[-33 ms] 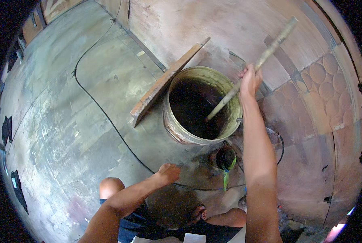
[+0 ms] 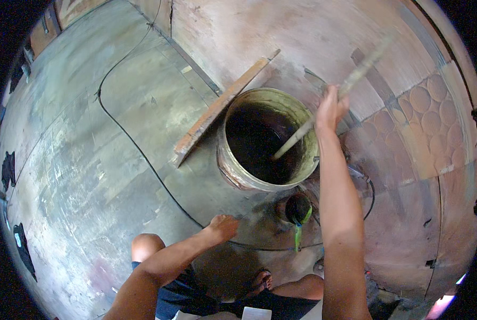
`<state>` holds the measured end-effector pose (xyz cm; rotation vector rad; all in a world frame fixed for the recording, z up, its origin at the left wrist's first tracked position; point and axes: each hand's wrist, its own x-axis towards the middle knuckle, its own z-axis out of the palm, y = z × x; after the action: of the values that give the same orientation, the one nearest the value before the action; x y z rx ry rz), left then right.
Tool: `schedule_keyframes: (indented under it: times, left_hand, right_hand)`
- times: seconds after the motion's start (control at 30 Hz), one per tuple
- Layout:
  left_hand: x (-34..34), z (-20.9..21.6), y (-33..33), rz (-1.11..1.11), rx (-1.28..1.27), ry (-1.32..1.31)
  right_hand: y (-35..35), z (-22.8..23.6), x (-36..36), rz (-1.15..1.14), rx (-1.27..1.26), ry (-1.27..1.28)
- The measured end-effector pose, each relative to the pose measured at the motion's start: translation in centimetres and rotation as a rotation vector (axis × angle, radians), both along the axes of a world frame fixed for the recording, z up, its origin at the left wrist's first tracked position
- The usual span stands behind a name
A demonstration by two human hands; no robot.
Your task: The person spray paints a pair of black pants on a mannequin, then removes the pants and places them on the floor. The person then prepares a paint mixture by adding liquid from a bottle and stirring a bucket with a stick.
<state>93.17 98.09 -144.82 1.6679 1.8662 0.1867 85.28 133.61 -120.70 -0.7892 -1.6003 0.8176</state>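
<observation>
One pale pole (image 2: pixel 293 142) slants down into the round bucket (image 2: pixel 270 187); I have the right hand (image 2: pixel 332 109) wrapped around it and the left hand (image 2: pixel 223 228) curled inward near the black cable (image 2: pixel 131 140).

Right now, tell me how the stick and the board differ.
Hold: the stick is gripped in the right hand; neither of the hands touches the board.
Place: the stick's lower end reaches into the bucket; the board lies outside, beside it.
Look: the stick is slender and pale; the board is broader, flat-faced and brown.
Shared: the stick and the board are both long and look fairly straight.
</observation>
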Motion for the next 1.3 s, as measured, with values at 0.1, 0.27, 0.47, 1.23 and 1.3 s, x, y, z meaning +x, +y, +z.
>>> schedule_keyframes:
  times: [0.1,0.27,0.47,1.23,1.3]
  left_hand:
    - [-0.7,-0.8,0.0,0.061,-0.003,-0.035]
    - [-1.6,-0.1,0.2,-0.008,-0.078,-0.046]
    - [-1.9,0.4,0.7,-0.092,-0.093,-0.144]
    - [-4.6,2.3,-3.8,0.196,-0.138,-0.036]
    - [-4.4,3.4,-6.4,0.242,-0.164,0.025]
  right_hand:
    - [-1.3,-0.2,-1.5,-0.091,0.064,0.124]
    - [-4.2,0.4,-4.1,-0.127,-0.116,0.275]
    - [-9.3,0.5,-5.1,0.026,-0.259,0.343]
    - [-6.4,-0.4,1.7,0.084,-0.188,0.415]
    - [-6.2,-0.8,0.4,0.207,-0.22,0.442]
